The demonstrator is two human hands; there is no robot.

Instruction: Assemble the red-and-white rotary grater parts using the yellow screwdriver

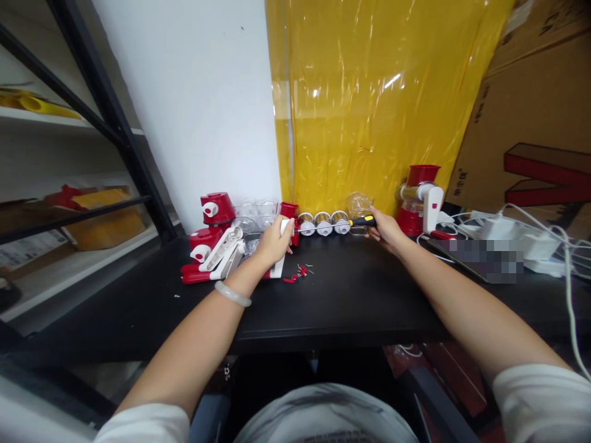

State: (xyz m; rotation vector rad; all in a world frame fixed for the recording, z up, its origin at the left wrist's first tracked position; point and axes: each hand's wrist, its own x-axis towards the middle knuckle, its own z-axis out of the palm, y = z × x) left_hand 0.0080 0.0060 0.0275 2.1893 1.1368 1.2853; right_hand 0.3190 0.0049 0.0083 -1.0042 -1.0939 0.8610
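My right hand (386, 229) is closed around the black and yellow handle of a screwdriver (364, 221). The long thin shaft runs level to the left, and its tip reaches my left hand (273, 241). Between the closed fingers of that hand is a small white plastic part (285, 226), mostly covered by them. A red plastic piece (289, 211) stands right behind it; whether the two touch I cannot tell. Beyond the shaft several drum-shaped grater cylinders (323, 223) lie in a row. Small screws and red bits (300, 272) are scattered on the black table (341, 301).
Left of my hands lie white crank arms (225, 251), red housings (217, 209) and clear cups (256, 212). An assembled red and white rotary grater (420, 200) stands at the right, near a tablet (480, 258) and tangled white cables (566, 271). A yellow curtain (378, 111) hangs behind.
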